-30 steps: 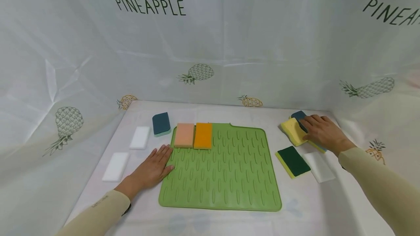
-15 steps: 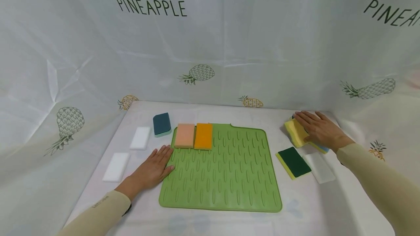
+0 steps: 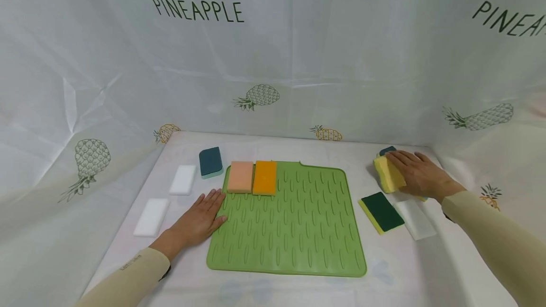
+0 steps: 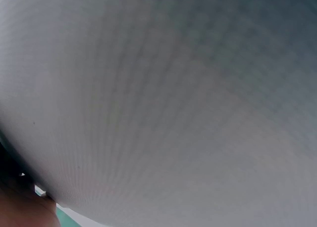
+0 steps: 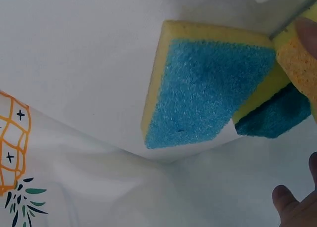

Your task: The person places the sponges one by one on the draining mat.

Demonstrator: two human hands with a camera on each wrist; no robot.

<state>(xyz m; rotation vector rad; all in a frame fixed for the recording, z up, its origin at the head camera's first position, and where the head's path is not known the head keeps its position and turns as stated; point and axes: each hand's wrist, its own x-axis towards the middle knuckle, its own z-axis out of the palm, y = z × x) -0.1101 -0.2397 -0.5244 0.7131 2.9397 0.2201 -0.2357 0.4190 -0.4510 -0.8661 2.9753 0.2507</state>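
My left hand [image 3: 198, 219] lies flat with straight fingers at the left edge of a green ribbed mat [image 3: 290, 231]. At the back right, my right hand [image 3: 420, 174] holds a yellow sponge [image 3: 389, 174], tilted up, its thumb against it in the right wrist view. Beside that sponge, a dark blue sponge [image 3: 387, 150] pokes out behind the fingers. A blue-faced yellow sponge [image 5: 208, 88] lies close under the hand, mostly covered in the head view. A peach sponge [image 3: 240, 176] and an orange sponge [image 3: 265, 177] sit side by side on the mat's back left corner.
Right of the mat lie a green-and-yellow sponge [image 3: 381, 212] and a white pad [image 3: 415, 219]. On the left are a dark blue sponge [image 3: 211, 161] and white blocks [image 3: 183, 179]. A pineapple-print sheet [image 3: 341, 60] rises behind. Blur fills most of the left wrist view.
The right hand's fingers have shifted, and the yellow sponge has tilted up and moved slightly right with it. The left hand stays where it was.
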